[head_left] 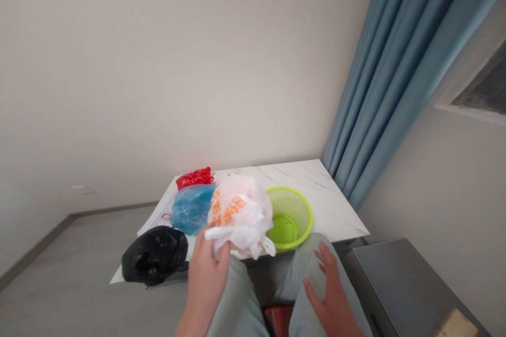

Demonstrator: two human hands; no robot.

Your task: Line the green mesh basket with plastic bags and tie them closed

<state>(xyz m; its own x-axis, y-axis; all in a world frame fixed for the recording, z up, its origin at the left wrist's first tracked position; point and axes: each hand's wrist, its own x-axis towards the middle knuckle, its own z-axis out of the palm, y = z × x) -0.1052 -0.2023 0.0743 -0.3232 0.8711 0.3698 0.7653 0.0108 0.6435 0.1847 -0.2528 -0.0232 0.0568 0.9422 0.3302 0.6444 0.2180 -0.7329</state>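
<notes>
My left hand [209, 260] is closed on the near edge of a white plastic bag [245, 210] with orange print. The bag looks full and rounded, and what is inside it is hidden. It covers part of a lime-green plastic basket [302, 221] just to its right. Over my right knee hovers my right hand [330, 295], fingers apart and holding nothing. Left of the white bag lies a crumpled blue plastic bag [192, 208]. Behind that is a red plastic bag [194, 177], and a black plastic bag [156, 254] sits at the near left corner.
All these stand on a low white marble-patterned table [328, 205] against the wall. A blue curtain [399, 73] hangs at the right. Beside my right leg is a grey flat-topped surface [411, 279], with a blurred tan object [456, 325] near it.
</notes>
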